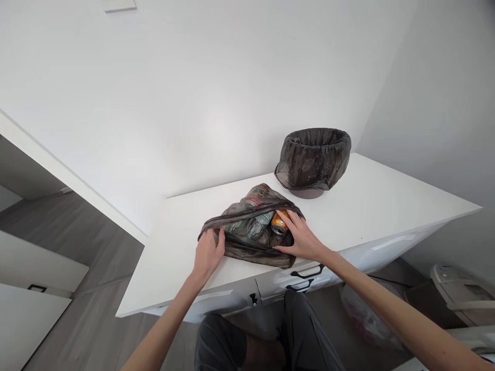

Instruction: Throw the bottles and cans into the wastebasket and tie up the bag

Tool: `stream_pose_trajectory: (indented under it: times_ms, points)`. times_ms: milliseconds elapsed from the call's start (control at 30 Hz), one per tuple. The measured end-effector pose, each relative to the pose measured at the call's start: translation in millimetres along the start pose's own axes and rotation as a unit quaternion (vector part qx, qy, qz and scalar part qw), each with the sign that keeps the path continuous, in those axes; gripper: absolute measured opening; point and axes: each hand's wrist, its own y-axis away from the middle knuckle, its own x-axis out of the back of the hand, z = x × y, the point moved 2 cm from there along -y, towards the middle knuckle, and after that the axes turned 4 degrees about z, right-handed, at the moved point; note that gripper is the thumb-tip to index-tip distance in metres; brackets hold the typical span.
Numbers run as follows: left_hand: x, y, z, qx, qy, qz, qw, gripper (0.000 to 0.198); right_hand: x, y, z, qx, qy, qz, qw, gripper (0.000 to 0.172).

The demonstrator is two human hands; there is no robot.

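Observation:
A dark translucent plastic bag (247, 252) lies on the white cabinet top, its mouth spread toward me. Inside it are an orange can (279, 224), a clear plastic bottle (257, 226) and something reddish seen through the film. My left hand (209, 252) grips the bag's rim at its left end, fingertips tucked under the edge. At the right side of the opening is my right hand (301, 237), its fingers spread, fingertips against the orange can and thumb near the lower rim.
A bin (307, 194) lined with a dark bag (315, 162) stands at the back right of the cabinet top (394, 196), near the wall. Drawer handles (307, 271) stick out in front. A pale appliance (464, 288) is at the lower right.

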Motion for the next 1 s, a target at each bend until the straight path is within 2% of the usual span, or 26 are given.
stream_pose_trajectory:
  times_ms: [100,267,367,400,533,667,800,900,1000]
  points:
    - [-5.2,10.0,-6.4,-0.005,-0.024,0.007,1.000,0.034,-2.9,0.8,-6.9,-0.012,-0.001,0.006,1.000,0.111]
    - [-7.1,26.3,-16.9,-0.031,-0.085,-0.045,0.995,0.042,-7.7,5.2,-20.4,-0.034,0.000,-0.007,0.999,0.110]
    - [-2.6,27.4,-19.1,-0.044,-0.066,-0.040,0.996,0.028,-10.1,6.8,-25.8,-0.047,0.006,-0.011,0.999,0.109]
    - [-0.8,26.9,-18.2,-0.053,-0.055,-0.033,0.997,0.024,-10.7,7.0,-26.8,-0.050,0.008,-0.011,0.999,0.109]
    - [2.0,20.1,-5.7,-0.102,-0.062,-0.019,0.993,0.031,-12.2,7.2,-26.7,-0.058,0.009,-0.001,0.998,0.110]
    - [-9.4,3.4,11.1,-0.137,-0.185,-0.037,0.972,0.028,-14.0,7.4,-23.8,-0.057,0.003,0.006,0.998,0.111]
    - [-19.3,-5.7,17.0,-0.153,-0.272,-0.064,0.948,0.030,-15.0,7.1,-22.8,-0.060,0.006,0.017,0.998,0.112]
    - [0.1,3.8,15.3,-0.176,-0.275,-0.028,0.945,0.036,-13.2,6.1,-25.9,-0.052,0.004,0.021,0.998,0.110]
    - [48.5,21.9,12.0,-0.188,-0.231,0.007,0.954,0.042,-10.0,4.9,-30.9,-0.043,-0.003,0.027,0.999,0.108]
